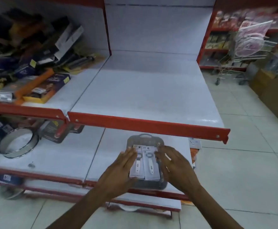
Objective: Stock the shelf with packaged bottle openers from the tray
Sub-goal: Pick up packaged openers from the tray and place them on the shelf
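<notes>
A grey tray (145,138) with a handle sits on the lower shelf (65,156), under the red lip of the upper shelf (148,96). Two stacks of white-carded packaged bottle openers (145,164) lie side by side in it. My left hand (121,171) rests flat against the left stack, fingers spread. My right hand (172,164) hovers at the right stack's edge, fingers apart. Neither hand has lifted a pack. The white upper shelf in the middle bay holds nothing.
Boxed kitchenware (32,63) is piled on the upper shelf's left bay. A round metal sieve (17,142) and dark boxes sit on the lower shelf at left. A wire trolley (243,52) and cardboard boxes (270,90) stand on the tiled floor at right.
</notes>
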Demonstrator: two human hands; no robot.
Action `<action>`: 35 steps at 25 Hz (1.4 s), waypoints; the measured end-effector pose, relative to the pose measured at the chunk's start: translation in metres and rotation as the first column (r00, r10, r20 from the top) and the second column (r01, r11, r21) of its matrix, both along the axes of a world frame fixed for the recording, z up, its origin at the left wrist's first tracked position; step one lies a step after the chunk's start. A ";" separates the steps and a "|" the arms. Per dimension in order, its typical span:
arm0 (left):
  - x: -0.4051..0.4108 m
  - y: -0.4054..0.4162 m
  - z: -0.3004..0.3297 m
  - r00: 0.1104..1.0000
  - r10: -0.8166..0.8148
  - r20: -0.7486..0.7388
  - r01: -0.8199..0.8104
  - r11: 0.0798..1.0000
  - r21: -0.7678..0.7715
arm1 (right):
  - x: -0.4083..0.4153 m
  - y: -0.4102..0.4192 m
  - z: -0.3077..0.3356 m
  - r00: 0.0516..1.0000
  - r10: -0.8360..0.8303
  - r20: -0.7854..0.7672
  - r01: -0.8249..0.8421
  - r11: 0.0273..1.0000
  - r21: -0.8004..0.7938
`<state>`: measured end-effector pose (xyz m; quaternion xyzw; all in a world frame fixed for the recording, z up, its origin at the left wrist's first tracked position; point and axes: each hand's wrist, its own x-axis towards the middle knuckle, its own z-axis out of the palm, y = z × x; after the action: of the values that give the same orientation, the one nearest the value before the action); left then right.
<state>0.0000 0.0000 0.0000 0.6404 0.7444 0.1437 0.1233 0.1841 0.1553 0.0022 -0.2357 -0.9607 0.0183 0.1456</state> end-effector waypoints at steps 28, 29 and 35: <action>-0.044 0.068 -0.026 0.992 0.123 0.028 -0.118 0.984 -0.134 | -0.057 0.032 0.009 0.988 -0.155 -0.003 0.124 0.801 -0.586; -0.040 0.050 -0.011 0.988 0.142 0.063 -0.136 0.986 -0.093 | -0.051 0.019 0.024 0.985 -0.162 -0.055 0.096 0.793 -0.602; -0.030 -0.014 0.114 0.915 0.259 0.310 -0.350 0.892 0.287 | -0.016 -0.034 0.147 0.830 -0.260 -0.493 -0.040 0.855 -0.518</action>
<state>-0.0302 -0.0145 0.1142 0.5011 0.7774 0.3703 0.0857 0.1682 0.1211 0.1497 -0.3075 -0.8231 0.3278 0.3472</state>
